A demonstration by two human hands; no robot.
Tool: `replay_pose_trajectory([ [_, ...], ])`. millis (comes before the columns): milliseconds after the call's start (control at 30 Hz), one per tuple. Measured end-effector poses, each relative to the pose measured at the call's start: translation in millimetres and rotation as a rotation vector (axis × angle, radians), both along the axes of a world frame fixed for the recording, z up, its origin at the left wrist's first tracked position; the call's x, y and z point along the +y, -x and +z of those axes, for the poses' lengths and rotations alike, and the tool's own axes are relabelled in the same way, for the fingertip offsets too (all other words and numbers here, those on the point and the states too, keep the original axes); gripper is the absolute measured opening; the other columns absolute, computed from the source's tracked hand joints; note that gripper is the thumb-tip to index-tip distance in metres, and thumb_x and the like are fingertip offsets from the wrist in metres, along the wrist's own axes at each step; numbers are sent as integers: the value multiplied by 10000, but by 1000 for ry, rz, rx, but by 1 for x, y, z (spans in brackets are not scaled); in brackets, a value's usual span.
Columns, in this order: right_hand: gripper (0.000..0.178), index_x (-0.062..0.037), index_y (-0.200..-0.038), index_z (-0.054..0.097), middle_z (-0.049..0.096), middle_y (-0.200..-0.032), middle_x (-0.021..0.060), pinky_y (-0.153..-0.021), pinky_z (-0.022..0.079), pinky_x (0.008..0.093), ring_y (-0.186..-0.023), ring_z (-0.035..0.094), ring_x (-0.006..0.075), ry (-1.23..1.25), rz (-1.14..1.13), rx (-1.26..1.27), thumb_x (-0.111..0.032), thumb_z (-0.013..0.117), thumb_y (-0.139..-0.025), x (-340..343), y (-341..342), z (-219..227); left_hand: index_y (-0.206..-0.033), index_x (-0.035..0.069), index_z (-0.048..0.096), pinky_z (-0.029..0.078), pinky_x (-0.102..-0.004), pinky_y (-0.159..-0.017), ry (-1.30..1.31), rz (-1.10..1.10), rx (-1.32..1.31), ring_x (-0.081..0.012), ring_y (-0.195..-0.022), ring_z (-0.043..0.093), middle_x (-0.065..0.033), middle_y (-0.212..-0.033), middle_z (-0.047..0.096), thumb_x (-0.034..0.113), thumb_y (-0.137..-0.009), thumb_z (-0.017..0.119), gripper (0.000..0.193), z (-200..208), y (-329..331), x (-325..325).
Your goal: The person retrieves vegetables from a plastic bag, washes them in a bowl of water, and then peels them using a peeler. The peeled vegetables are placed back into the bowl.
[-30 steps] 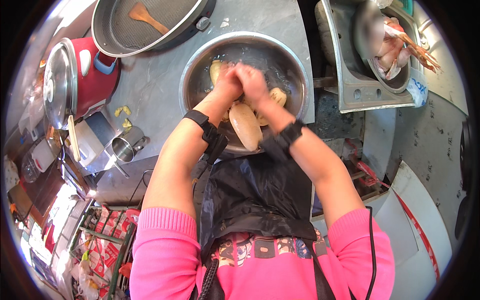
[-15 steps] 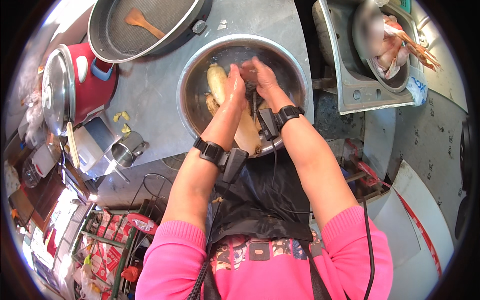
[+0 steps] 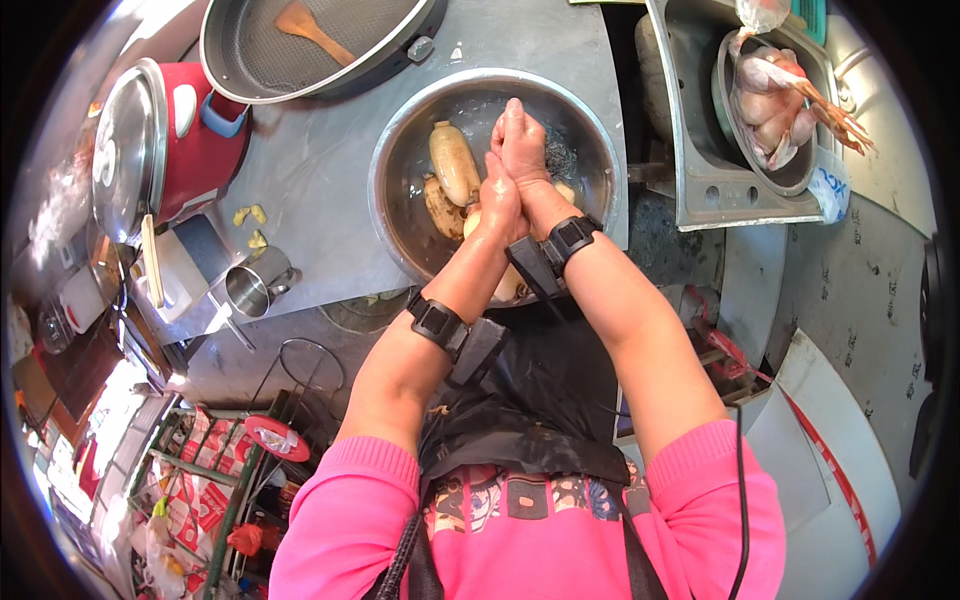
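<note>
A round steel basin stands on the grey metal counter. In its water lie several pale lotus roots, one at the left and a browner one beside it. My right hand and my left hand are pressed tightly together above the middle of the basin, fingers closed. Whether something is held between them is hidden. A dark scrubber-like patch shows in the water just right of my right hand. Both wrists wear black bands.
A wok with a wooden spatula sits at the back left. A red rice cooker and a steel cup stand left of the basin. A sink at the right holds a bowl with a raw plucked bird.
My hands have moved from the near side of the basin to its middle and far side, staying pressed together. The lotus root at the left has come into view.
</note>
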State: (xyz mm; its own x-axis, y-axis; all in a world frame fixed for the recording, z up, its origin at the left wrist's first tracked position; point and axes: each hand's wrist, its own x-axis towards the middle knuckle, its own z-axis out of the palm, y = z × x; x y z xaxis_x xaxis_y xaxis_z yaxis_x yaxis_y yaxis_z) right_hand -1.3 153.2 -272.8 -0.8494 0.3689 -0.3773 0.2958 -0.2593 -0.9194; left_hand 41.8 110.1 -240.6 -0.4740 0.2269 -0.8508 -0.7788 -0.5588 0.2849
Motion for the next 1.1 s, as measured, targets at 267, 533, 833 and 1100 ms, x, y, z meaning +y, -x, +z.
replay_pose_trajectory([
  [267, 300, -37, -798, 610, 633, -762, 76, -652, 492, 341, -669, 600, 203, 123, 95, -234, -305, 510, -890, 26, -6, -25, -1339, 75, 348, 230, -366, -1031, 117, -148, 224, -210, -1232, 351, -87, -1345, 394, 398, -961, 287, 501, -41, 17, -36],
  [533, 268, -28, -929, 579, 609, -842, 57, -701, 470, 282, -765, 596, 160, 243, 129, -241, -249, 429, -946, 19, -68, 24, -1266, 19, 451, 345, -383, -984, 119, -48, 227, -255, -1160, 471, -136, -1269, 498, 386, -971, 271, 504, -21, 22, -41],
  [833, 439, -2, -889, 634, 649, -848, 128, -603, 500, 311, -686, 649, 181, -460, 640, -662, -407, 466, -901, 37, -140, 29, -1034, -71, 570, 455, -278, -779, 845, -254, 283, -196, -831, 594, -133, -900, 629, 147, -784, 579, 332, -10, -62, -88],
  [1100, 539, -49, -1100, 575, 618, -1001, 207, -837, 435, 385, -978, 580, 336, -536, 562, -517, -503, 513, -818, -2, -170, 39, -1229, 67, 455, 469, -308, -810, 503, -244, 491, -194, -964, 547, -127, -1097, 543, 49, -829, 539, 409, -21, -96, -76],
])
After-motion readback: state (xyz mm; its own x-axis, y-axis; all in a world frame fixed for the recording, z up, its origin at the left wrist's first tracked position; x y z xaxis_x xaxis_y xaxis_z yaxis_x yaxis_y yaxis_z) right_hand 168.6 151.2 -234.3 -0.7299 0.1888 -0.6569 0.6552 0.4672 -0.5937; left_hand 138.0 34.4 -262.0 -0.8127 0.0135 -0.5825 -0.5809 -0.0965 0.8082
